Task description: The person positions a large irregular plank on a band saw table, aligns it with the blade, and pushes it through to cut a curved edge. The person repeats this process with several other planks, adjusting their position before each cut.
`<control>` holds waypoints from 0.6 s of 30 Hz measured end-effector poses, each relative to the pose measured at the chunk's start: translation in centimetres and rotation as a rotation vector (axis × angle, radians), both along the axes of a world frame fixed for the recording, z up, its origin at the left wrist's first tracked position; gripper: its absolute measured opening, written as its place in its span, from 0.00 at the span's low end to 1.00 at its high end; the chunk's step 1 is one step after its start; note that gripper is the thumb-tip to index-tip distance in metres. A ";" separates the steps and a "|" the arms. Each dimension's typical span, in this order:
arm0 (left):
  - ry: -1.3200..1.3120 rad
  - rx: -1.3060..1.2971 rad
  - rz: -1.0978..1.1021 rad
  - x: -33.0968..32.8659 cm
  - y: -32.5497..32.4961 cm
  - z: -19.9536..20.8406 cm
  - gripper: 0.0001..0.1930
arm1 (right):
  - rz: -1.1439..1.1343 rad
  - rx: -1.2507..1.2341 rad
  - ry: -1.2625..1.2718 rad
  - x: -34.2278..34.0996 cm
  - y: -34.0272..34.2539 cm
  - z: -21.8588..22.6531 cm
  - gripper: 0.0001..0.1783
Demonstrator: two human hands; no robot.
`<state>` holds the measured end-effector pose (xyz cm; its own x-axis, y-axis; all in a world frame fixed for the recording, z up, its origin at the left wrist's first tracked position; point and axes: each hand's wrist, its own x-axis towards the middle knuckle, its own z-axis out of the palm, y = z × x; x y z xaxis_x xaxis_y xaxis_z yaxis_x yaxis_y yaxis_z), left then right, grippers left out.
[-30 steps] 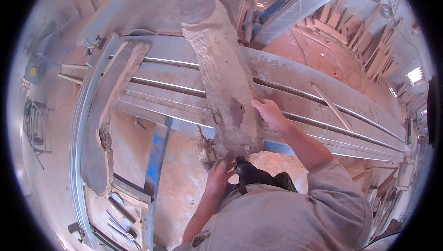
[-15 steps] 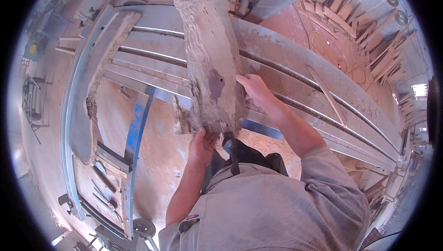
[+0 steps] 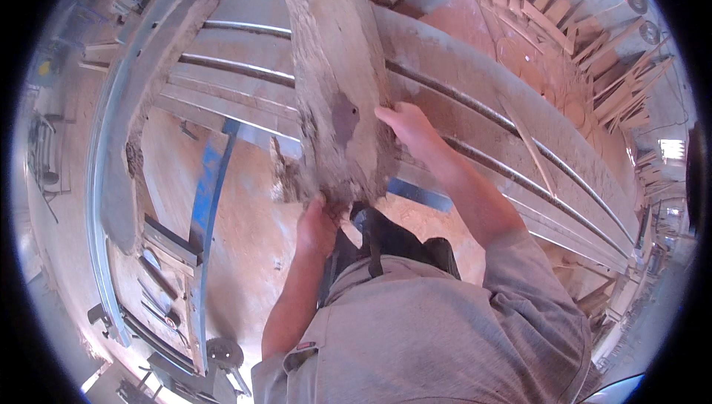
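A long rough-edged wooden slab (image 3: 334, 55) lies across the slotted metal machine table (image 3: 437, 118), its near end jutting out towards my body. A dark patch with a small hole marks its upper face. My left hand (image 3: 317, 230) is closed on the ragged near end, with the fingertips partly hidden beneath the wood. On the slab's right edge, my right hand (image 3: 408, 126) grips with the thumb along the top; its other fingers are mostly hidden by the edge. A jagged piece of wood (image 3: 285, 178) sticks out on the slab's left side, close to my left hand.
To the left, another live-edge board (image 3: 122, 152) rests along a metal rail (image 3: 96, 211). A blue beam (image 3: 208, 185) stands below it near some tools (image 3: 159, 300). A thin wooden strip (image 3: 535, 155) lies on the table's right part. Many offcuts (image 3: 545, 25) are stacked at the far right.
The whole view has shifted slightly, so the scene sits a little higher and further left. Both hands keep their hold on the slab; my left fingers look more curled around its end.
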<state>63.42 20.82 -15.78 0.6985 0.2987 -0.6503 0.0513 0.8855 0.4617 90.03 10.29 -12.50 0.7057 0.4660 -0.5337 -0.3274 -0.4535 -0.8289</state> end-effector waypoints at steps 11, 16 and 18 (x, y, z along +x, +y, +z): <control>0.160 0.172 -0.651 -2.2 1.1 5.6 0.20 | -0.104 -0.054 -0.106 0.9 -6.3 -0.1 0.22; 0.122 0.343 -0.288 -7.2 8.7 6.1 0.21 | -0.061 -0.224 -0.251 0.5 -7.5 3.8 0.23; 0.042 0.318 -0.018 -9.3 13.6 4.3 0.18 | -0.076 -0.254 -0.256 1.2 -8.6 4.0 0.24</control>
